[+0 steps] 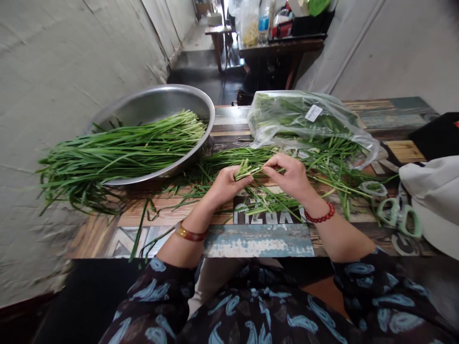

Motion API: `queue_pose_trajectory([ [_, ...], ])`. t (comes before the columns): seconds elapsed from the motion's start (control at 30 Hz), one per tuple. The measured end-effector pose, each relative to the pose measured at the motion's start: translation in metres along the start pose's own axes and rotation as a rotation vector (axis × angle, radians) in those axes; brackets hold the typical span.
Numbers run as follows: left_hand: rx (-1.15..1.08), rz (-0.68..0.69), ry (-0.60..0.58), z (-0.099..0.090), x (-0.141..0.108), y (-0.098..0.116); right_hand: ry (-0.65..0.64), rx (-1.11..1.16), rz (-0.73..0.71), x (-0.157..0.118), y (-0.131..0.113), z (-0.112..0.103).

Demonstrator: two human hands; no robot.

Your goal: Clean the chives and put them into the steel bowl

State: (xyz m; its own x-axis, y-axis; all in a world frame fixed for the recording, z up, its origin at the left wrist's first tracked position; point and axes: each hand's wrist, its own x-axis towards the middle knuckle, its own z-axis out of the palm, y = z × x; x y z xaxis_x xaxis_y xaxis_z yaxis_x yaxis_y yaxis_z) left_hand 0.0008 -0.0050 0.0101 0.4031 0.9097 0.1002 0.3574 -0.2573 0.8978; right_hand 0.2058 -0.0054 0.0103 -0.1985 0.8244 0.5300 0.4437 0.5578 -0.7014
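Note:
My left hand is closed round a small bunch of garlic chives, their pale cut ends sticking out past the thumb. Thumb and forefinger of my right hand pinch the tip of a pale chive stalk at that bunch. Loose chives and trimmings lie on the tabletop under both hands. Left of my hands, a wide steel basin holds a large heap of chives, leaves hanging over its rim. Beyond my right hand lies a clear plastic bag with more chives inside.
Green-handled scissors lie at the right, beside a white cap. The patterned wooden table has its front edge close to my body. A wall borders the left. Behind stands another table with a water bottle.

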Motion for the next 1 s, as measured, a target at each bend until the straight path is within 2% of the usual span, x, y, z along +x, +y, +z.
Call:
queue_pose_trajectory([
  [0.13,0.256,0.117,-0.063,0.001,0.001,0.0,-0.046,0.01,-0.011,-0.001,-0.001,0.0],
  [0.3,0.653,0.092,-0.079,0.002,-0.002,0.003,0.102,0.065,0.125,0.002,-0.001,-0.012],
  [0.37,0.763,0.06,-0.093,0.003,-0.004,0.005,0.091,0.057,0.067,0.003,-0.005,-0.014],
  [0.47,0.86,0.028,-0.128,0.005,-0.005,0.006,-0.005,-0.007,-0.112,0.002,-0.012,-0.01],
  [0.57,0.915,0.035,-0.144,0.006,-0.006,0.006,-0.088,-0.18,-0.223,-0.002,-0.015,-0.005],
  [0.67,0.959,0.035,-0.163,0.006,-0.006,0.007,-0.096,-0.366,-0.303,-0.006,-0.015,-0.004],
  [0.77,0.973,0.031,-0.183,0.007,-0.006,0.01,-0.064,-0.366,-0.34,-0.007,-0.016,-0.001],
  [0.87,0.95,0.046,-0.188,0.007,-0.005,0.012,-0.007,-0.112,-0.229,-0.006,-0.018,0.008],
  [1.0,0.945,0.021,-0.185,0.005,-0.005,0.013,0.084,0.295,0.104,-0.004,-0.011,0.012],
])
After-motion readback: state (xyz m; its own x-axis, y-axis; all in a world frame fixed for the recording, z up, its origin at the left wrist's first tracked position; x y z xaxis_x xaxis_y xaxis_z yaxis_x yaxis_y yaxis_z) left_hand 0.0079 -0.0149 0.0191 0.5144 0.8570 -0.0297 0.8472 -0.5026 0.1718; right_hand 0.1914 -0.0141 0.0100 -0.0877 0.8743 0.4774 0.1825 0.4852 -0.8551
